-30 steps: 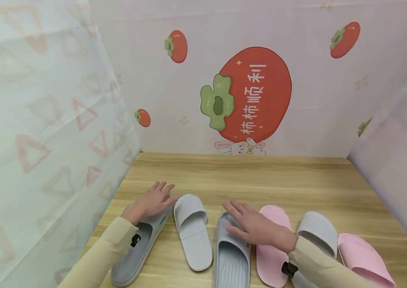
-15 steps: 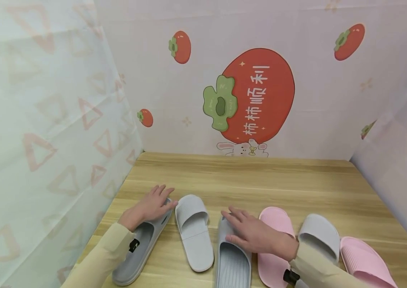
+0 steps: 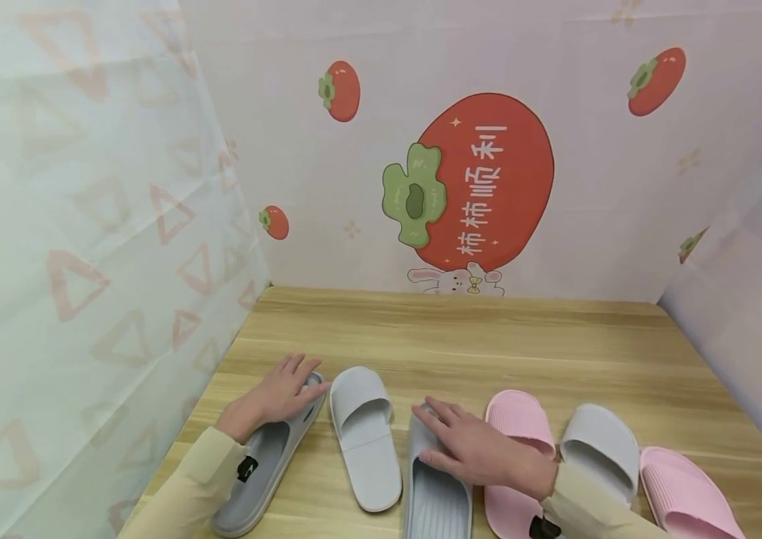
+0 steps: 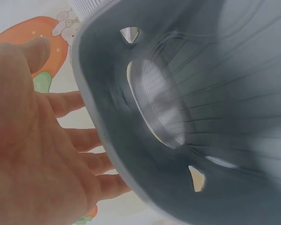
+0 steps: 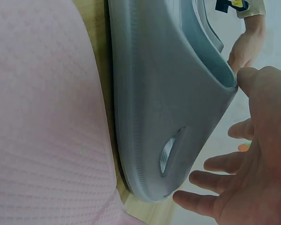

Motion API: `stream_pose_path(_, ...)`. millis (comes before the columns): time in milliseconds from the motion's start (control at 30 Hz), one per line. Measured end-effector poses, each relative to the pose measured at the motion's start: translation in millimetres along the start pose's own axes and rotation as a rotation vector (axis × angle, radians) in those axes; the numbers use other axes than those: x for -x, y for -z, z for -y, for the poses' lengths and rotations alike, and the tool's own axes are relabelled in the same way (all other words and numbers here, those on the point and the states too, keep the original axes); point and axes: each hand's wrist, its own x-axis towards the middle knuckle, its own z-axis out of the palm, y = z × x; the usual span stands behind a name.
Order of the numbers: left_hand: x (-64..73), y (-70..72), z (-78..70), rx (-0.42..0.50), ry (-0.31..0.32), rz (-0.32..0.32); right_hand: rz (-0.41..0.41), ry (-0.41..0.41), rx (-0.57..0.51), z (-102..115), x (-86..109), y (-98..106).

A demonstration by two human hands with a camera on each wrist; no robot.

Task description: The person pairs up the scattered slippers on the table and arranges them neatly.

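My left hand [image 3: 280, 389] lies over the toe of a dark grey slipper [image 3: 263, 464] at the table's left. In the left wrist view that hand [image 4: 41, 136] has its fingers spread along the slipper's upper [image 4: 102, 84], thumb apart. My right hand [image 3: 471, 445] is over the toe of a matching dark grey slipper [image 3: 436, 498] in the middle. The right wrist view shows its fingers [image 5: 213, 180] extended over the upper [image 5: 154, 93], with the thumb tip at the edge of the foot opening. A light grey slipper [image 3: 370, 464] lies between the two hands.
To the right lie a pink slipper [image 3: 521, 421], partly under my right forearm, another light grey slipper [image 3: 598, 440] and a second pink slipper [image 3: 687, 486]. The wood-grain table [image 3: 455, 329] is enclosed by printed cloth on the left [image 3: 111, 224], back and right.
Both hands have lowered slightly toward the dark grey slippers, the left one also drawing back a little toward the person. The head view has shifted slightly. The slippers show no clear movement.
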Motion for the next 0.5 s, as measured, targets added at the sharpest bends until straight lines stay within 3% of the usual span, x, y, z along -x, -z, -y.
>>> stream_pose_path(500, 15.2, -0.2, 0.6, 0.008, 0.041, 0.004, -0.019, 0.043, 0.05, -1, 4.5, -10)
